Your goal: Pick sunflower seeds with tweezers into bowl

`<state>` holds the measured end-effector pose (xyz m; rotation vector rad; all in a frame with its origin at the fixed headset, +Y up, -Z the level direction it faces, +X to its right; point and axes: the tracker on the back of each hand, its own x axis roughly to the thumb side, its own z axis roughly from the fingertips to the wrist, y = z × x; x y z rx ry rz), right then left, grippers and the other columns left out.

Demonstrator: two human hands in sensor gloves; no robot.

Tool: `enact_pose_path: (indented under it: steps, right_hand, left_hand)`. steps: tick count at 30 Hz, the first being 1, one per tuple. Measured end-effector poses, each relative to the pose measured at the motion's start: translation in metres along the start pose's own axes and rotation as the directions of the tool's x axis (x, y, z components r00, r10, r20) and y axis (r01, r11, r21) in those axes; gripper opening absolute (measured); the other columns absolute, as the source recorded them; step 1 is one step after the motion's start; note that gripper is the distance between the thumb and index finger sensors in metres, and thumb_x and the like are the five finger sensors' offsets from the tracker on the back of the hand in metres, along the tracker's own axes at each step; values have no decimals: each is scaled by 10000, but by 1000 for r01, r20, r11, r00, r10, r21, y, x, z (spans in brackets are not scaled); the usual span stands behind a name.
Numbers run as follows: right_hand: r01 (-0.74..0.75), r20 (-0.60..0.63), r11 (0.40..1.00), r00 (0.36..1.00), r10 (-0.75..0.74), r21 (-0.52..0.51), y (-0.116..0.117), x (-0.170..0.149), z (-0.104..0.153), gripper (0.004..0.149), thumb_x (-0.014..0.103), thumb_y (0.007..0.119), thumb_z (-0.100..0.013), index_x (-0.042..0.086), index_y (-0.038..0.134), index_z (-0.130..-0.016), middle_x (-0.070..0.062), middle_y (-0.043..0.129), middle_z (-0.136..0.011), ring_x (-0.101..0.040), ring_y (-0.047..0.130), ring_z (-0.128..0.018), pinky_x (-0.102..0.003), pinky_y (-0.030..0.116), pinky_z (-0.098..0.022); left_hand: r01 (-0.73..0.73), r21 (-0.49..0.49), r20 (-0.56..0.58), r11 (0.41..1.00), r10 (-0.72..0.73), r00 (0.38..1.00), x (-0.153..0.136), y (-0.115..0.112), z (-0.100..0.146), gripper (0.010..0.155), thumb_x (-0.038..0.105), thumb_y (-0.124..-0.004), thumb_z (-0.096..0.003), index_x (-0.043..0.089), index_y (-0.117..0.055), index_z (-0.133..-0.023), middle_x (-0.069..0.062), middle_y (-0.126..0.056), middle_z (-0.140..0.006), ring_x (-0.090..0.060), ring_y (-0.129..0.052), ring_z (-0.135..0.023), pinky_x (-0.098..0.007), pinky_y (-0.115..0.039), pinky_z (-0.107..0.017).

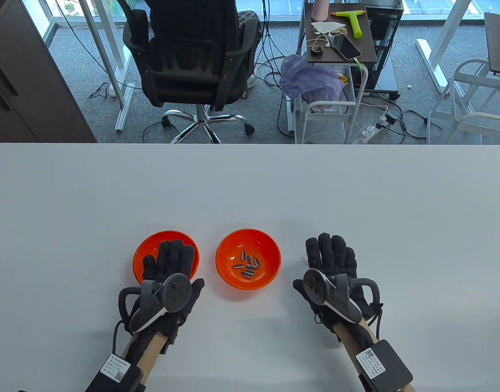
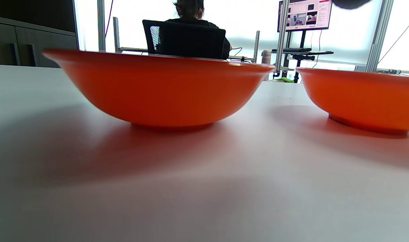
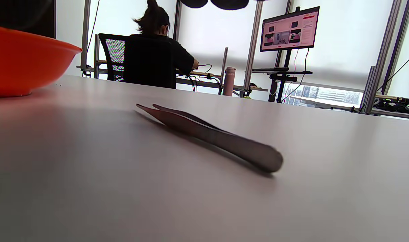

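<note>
Both gloved hands hovering flat, fingers extended together, gripping nothing.
Left hand (image 1: 168, 269) covering left orange bowl (image 1: 146, 249); striped sunflower seeds (image 1: 246, 264) sitting in right orange bowl (image 1: 270, 253); metal tweezers (image 3: 204, 134) lying under right hand (image 1: 329, 265).

We see striped sunflower seeds (image 1: 247, 265) clustered in the right orange bowl (image 1: 270, 249); metal tweezers (image 3: 207, 134) lie flat on the table.

Black gloves, grey trackers, tan forearm splints bearing white-labelled black boxes.
</note>
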<state>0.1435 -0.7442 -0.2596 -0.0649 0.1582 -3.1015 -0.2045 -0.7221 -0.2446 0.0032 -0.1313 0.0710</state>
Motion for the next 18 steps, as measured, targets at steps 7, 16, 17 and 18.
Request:
enact_pose_path:
  steps: [7,16,17,18]
  right_hand:
    - [-12,-12,1000,1000,12,23,2,-3,0,977,710,706,-295,337,239,-1068,5,251,-1173,-358,332,-1110,-532,363,-806]
    - [-17,-13,999,1000,18,33,1,-3,2,976,710,705,-295,337,240,-1068,4,255,-1173,-359,332,-1109,-531,362,-807]
    - [-20,-14,999,1000,21,37,1,-3,2,976,710,705,-295,336,240,-1068,4,254,-1173,-358,331,-1110,-531,362,-807]
    - [-21,-13,999,1000,21,39,1,-3,2,975,709,705,-296,336,241,-1068,4,255,-1173,-360,333,-1109,-531,363,-807]
  left_hand:
    - [10,-5,6,1000,-9,1000,2,-1,0,740,590,-628,-468,326,-347,-1099,25,-314,-1222,-261,-318,-1182,-570,-278,-808]
    - [19,-9,10,1000,-19,1000,4,-1,-1,743,591,-627,-468,325,-343,-1100,27,-309,-1222,-258,-317,-1183,-570,-276,-808]
    - [20,-10,11,1000,-20,1000,4,-1,-1,742,590,-629,-467,324,-346,-1100,25,-311,-1222,-259,-318,-1182,-571,-276,-807]
    - [21,-10,11,1000,-20,1000,4,-1,-1,741,590,-628,-467,325,-345,-1100,29,-311,-1222,-258,-316,-1182,-570,-276,-808]
